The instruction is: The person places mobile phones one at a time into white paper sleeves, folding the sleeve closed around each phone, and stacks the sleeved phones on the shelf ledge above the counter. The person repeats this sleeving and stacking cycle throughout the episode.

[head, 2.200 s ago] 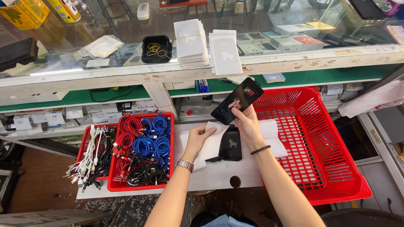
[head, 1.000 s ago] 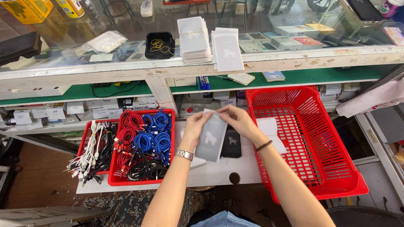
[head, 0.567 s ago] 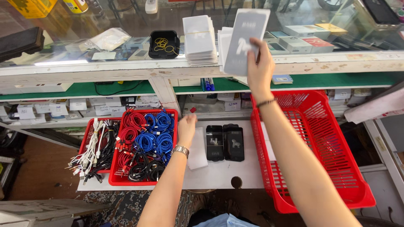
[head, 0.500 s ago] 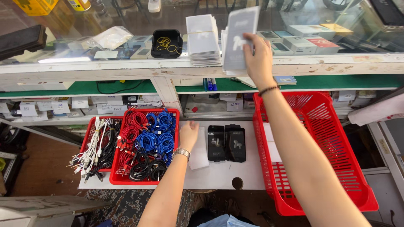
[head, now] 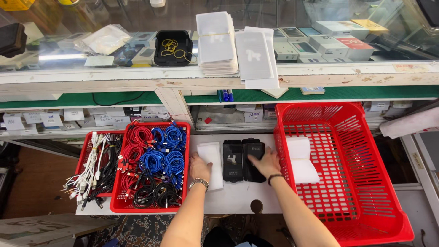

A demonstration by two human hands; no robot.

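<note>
- Right hand (head: pixel 266 163) lies flat and open on the right of two black phone cases (head: pixel 243 160), fingertips on its lower half, gripping nothing.
- Left hand (head: pixel 199 166) rests open on the white tabletop (head: pixel 238 199), its fingers against the edge of a white sleeve (head: pixel 211 158); it holds nothing either.
- Both black cases lie side by side, flat, between the white sleeve and the big red basket (head: pixel 347 174), which has white sheets (head: pixel 302 160) lying in it.
- The cases look thin, light and slightly flexible, with a smooth face that may slide under a flat palm; pinching one by its long edges, thumb on one side and fingers on the other, seems the surest hold.
- The sleeve looks like thin paper or film, limp and easily creased, so best lifted by a corner.
- A red tray of coiled cables (head: pixel 153 171) sits just left of the left hand.
</note>
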